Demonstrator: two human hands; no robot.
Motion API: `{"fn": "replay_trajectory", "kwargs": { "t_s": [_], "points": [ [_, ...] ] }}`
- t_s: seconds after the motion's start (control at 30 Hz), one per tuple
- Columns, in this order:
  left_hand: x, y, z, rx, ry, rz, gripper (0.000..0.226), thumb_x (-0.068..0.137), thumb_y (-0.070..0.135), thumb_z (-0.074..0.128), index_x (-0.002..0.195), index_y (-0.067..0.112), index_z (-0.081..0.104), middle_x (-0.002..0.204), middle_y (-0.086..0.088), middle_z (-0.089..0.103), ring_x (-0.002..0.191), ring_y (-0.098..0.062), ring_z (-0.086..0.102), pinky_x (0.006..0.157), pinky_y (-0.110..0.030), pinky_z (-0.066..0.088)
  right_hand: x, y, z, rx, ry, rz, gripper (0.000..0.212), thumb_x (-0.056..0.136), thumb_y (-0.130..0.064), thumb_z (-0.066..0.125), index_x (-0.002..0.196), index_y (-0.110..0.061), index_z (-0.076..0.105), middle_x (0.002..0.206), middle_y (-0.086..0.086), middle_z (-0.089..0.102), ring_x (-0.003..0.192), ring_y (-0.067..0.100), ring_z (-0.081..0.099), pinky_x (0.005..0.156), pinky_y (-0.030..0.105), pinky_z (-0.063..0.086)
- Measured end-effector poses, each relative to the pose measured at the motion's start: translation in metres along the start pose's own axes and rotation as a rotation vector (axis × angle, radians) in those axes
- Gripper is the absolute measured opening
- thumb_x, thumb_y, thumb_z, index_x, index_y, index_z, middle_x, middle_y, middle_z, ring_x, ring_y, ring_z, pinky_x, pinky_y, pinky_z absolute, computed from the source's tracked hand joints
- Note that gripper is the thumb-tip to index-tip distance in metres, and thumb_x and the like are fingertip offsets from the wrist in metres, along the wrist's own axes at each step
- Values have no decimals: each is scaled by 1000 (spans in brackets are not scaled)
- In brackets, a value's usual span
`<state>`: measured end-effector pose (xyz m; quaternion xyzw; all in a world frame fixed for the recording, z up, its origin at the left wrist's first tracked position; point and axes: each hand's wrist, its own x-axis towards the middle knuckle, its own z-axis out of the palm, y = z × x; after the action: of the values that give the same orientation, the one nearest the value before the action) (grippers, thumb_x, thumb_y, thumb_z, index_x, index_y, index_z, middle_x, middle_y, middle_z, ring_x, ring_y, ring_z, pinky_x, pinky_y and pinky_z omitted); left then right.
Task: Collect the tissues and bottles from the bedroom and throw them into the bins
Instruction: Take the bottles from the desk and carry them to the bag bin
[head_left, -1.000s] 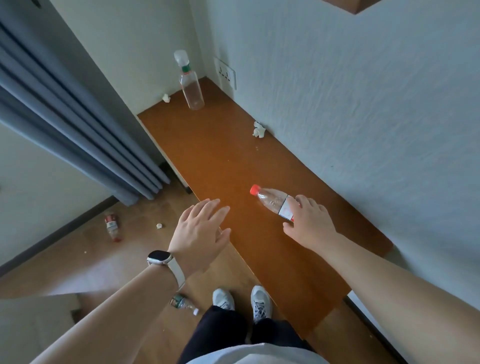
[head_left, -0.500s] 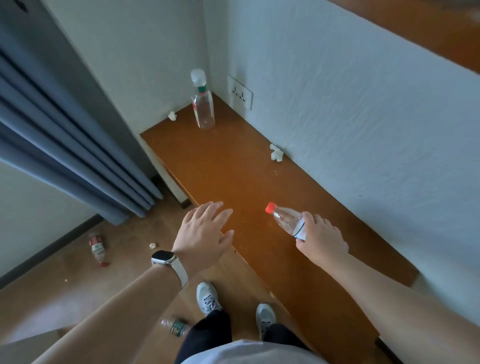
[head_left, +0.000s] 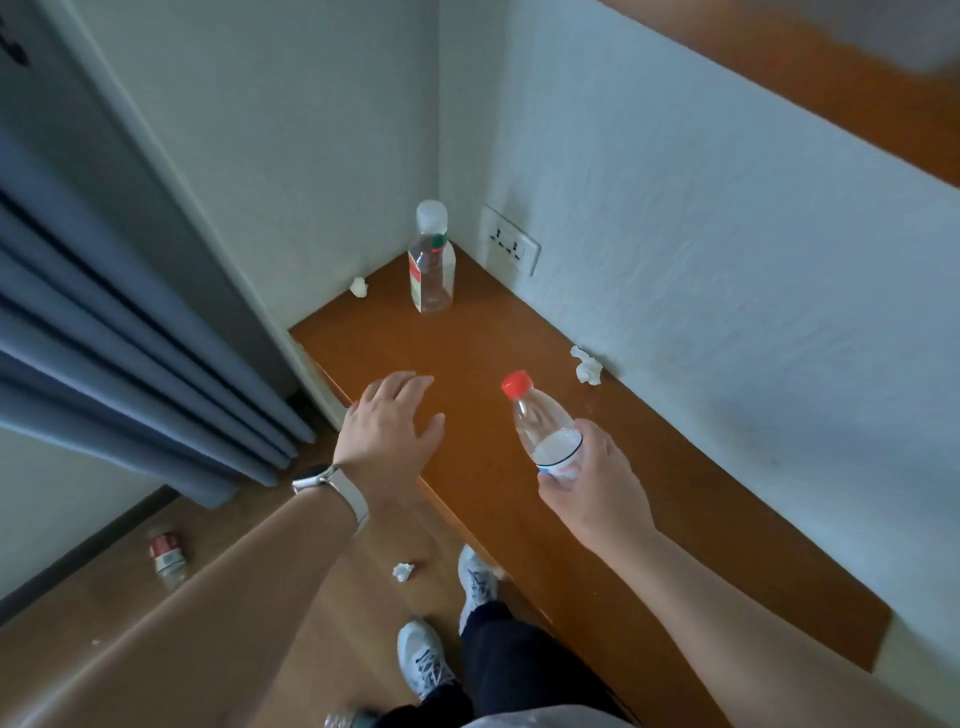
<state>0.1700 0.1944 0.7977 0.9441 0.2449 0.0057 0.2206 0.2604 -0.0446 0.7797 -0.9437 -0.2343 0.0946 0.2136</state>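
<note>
The red-capped bottle is gripped by the right hand; the left hand is held spread, empty, probably nearer the upright white-capped bottle ahead.

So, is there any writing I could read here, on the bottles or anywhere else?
No text can be read.
Clear plastic bottle with red cap, in the right hand: white label, blurred.
Tall clear bottle with white cap: red and white label, blurred.
Bottle lying on the floor: red and white label, blurred.
</note>
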Motion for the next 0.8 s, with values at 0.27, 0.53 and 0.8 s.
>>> {"fn": "replay_trajectory", "kwargs": {
  "t_s": [0.27,0.53,0.8],
  "points": [
    [98,-12,8,-299,109,-240,61,92,45,55,146,28,32,149,2,40,135,-20,39,106,-43,43,62,-17,22,200,-50,-11,63,76,-44,71,127,-32,36,110,-14,50,96,10,57,68,28,58],
    [183,-24,27,-560,149,-314,90,83,44,71,152,27,17,155,-1,31,138,-19,36,106,-35,39,125,-27,30,312,-101,10,56,76,-43,72,119,-40,37,105,-17,54,92,8,60,67,28,58],
    [225,-31,39,-627,138,-324,89,77,37,79,148,23,27,148,1,41,134,-16,40,100,-25,34,168,-34,31,375,-104,29,53,75,-36,74,117,-37,42,101,-16,56,93,7,61,73,31,58]
  ]
}}
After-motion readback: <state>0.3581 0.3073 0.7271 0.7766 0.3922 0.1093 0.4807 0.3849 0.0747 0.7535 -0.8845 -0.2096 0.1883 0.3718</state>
